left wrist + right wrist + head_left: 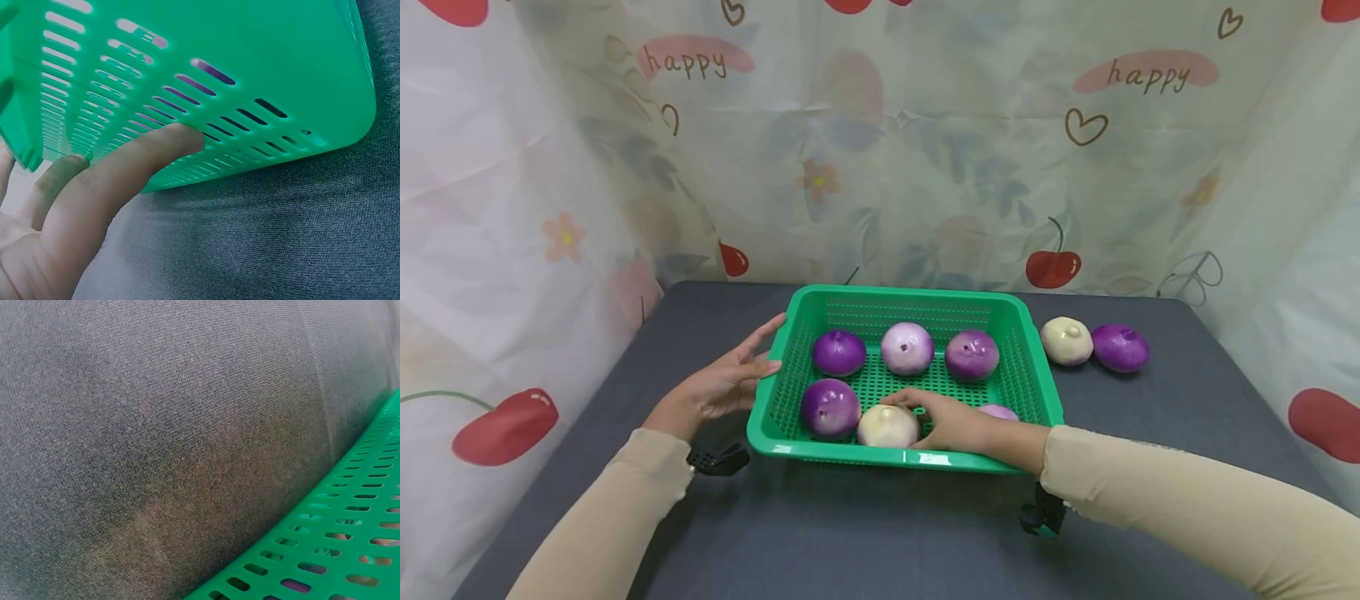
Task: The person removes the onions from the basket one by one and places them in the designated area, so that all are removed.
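Across the floral curtain point(910, 217), "happy" reads twice above a dark surface point(880, 533) bearing a green basket point(917, 295), whose side the left grip point(730, 379) touches, fingers extended, and where the right grip point(943, 419) curls round a cream onion point(886, 428) near a mostly hidden lilac onion point(999, 412).

Soft, fairly even light fills the head view, and small highlights on the upper sides of the onions point(831, 408) point to light from above. The patterned curtain point(910, 192) looks brighter at its 2 sides than across its greyish back. White glare marks the front rim of the green basket point(850, 454), and a soft shadow darkens the worktop point(850, 521) just below it. In the left wrist view, the fingers point(131, 159) look slightly soft, and the worktop pales at lower left. The right wrist view is dimmer and grainy, with a brownish cast low in the middle.
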Demonstrator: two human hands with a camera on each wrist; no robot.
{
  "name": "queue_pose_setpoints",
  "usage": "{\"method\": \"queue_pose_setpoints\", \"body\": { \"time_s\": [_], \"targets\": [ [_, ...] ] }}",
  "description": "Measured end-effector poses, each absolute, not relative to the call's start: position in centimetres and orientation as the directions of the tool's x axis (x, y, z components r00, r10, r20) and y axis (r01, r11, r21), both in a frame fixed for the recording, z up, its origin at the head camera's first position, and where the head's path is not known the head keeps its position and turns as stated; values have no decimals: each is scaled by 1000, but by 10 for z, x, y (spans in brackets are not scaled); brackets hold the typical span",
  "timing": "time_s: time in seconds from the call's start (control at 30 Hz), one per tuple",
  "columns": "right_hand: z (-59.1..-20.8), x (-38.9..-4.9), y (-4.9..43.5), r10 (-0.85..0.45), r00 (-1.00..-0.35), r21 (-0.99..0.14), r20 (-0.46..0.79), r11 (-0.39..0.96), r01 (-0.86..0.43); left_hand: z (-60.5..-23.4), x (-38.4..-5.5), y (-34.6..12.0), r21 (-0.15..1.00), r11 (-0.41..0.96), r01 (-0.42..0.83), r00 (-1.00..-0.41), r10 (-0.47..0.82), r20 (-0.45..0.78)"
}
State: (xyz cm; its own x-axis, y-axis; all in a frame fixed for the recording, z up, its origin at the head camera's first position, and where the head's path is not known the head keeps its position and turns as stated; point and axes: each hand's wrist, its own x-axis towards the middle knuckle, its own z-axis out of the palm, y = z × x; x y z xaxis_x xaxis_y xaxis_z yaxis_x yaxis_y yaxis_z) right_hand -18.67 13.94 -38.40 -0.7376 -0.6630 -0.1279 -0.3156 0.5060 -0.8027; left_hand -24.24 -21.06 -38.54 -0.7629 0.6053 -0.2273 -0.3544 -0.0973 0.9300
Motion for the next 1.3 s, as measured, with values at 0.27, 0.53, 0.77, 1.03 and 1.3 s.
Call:
{"method": "queue_pose_setpoints", "body": {
  "time_s": [0.27, 0.53, 0.77, 1.03, 1.3],
  "targets": [
    [-385, -188, 137, -657, -742, -831, -132, 482, -279, -384, -241, -213, 928, -105, -358, -764, 605, -227],
    [-382, -187, 136, -620, -771, -839, -145, 489, -236, -384, -240, -214, 929, -101, -356, -772, 592, -232],
    [-372, -180, 143, -558, -827, -826, -66, 496, -269, -385, -240, -211, 933, -88, -349, -772, 591, -233],
    [-342, -171, 164, -527, -850, -911, -4, 352, -214, -386, -241, -210, 936, -86, -342, -775, 589, -229],
    [-313, -170, 212, -446, -887, -926, 119, 273, -262, -386, -241, -211, 938, -89, -336, -775, 593, -221]
  ]
}}
